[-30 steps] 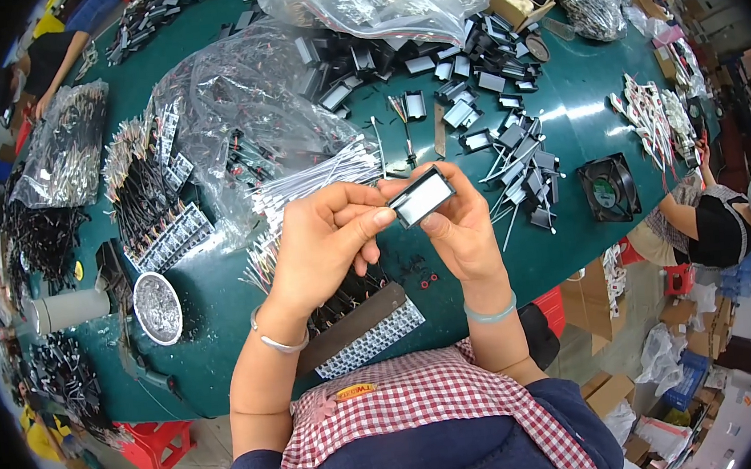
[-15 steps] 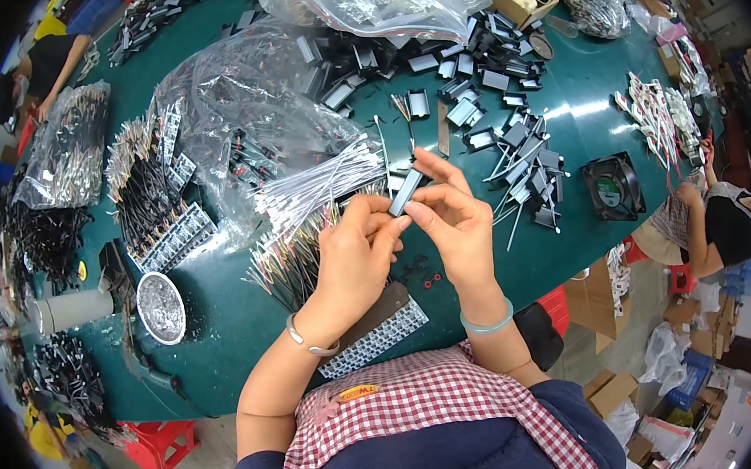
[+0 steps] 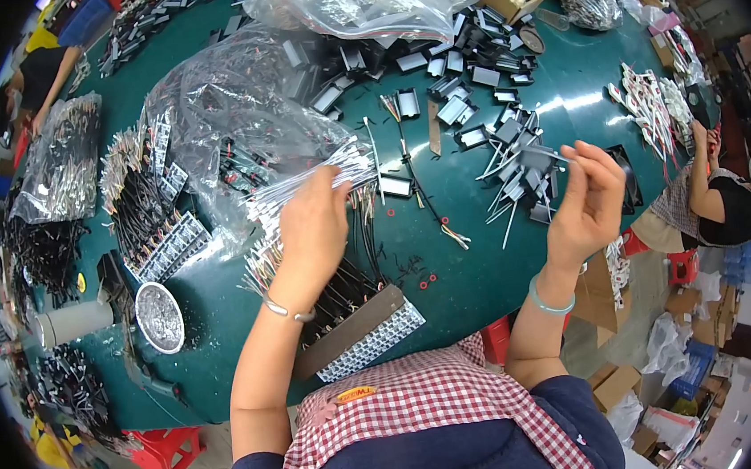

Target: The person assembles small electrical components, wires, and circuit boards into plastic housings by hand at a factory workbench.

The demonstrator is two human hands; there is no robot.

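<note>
My left hand (image 3: 314,226) lies on a bundle of white cable ties (image 3: 279,198), its bent fingers closed round a few ends. My right hand (image 3: 585,203) is raised at the right edge of a heap of grey housings with white ties (image 3: 513,169). Its fingers and thumb are drawn together at the end of a white tie (image 3: 549,155) on one grey housing (image 3: 537,165). Between my hands lie a wire harness (image 3: 417,177), a single grey housing (image 3: 396,186), another housing (image 3: 407,103) and one white tie (image 3: 375,159).
Below my left hand, a brown strip (image 3: 348,331) lies across black wires beside a row of metal connectors (image 3: 374,342). Small red rings (image 3: 429,282) lie nearby. Left are a white bowl (image 3: 159,318) and wire bundles (image 3: 144,197). Clear plastic bags (image 3: 229,95) and housings (image 3: 476,56) fill the back.
My hands were together holding a grey housing; now they are apart. The right has gone right to the heap, the left to the cable ties. A wire harness is now uncovered between them.
</note>
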